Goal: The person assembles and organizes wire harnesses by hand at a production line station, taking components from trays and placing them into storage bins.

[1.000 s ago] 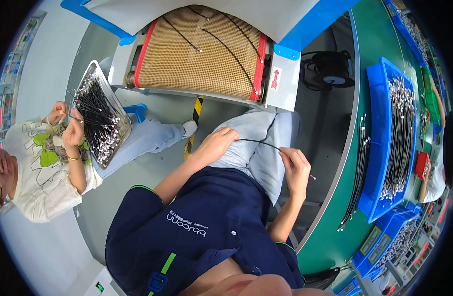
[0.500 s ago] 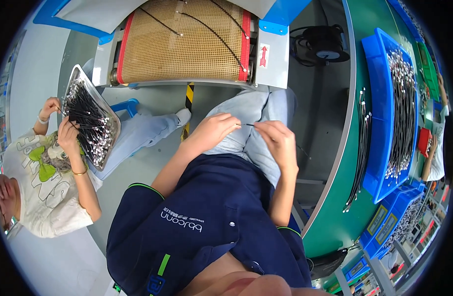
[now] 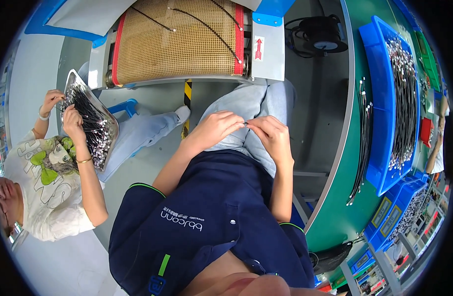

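Above my lap, my left hand [image 3: 217,129] and my right hand [image 3: 272,135] meet fingertip to fingertip. Both pinch a thin black cable [image 3: 245,123]; only a tiny dark piece of it shows between the fingers, and its ends are hidden. Ahead of my hands is a tan mesh conveyor belt [image 3: 157,54] with red edges. Three thin black cables with small light connectors, one of them a long curved cable [image 3: 210,32], lie spread out on the belt.
At right, a green table [image 3: 335,217] bears a loose cable bundle [image 3: 363,148] and a blue bin [image 3: 377,93] full of cables. At left, a seated co-worker handles cables over a metal tray [image 3: 113,140]. A black cable reel [image 3: 321,37] stands beside the conveyor.
My hands have come together, my right moving left, so the gap where the cable showed has nearly closed. The co-worker's hands have shifted slightly over the tray.
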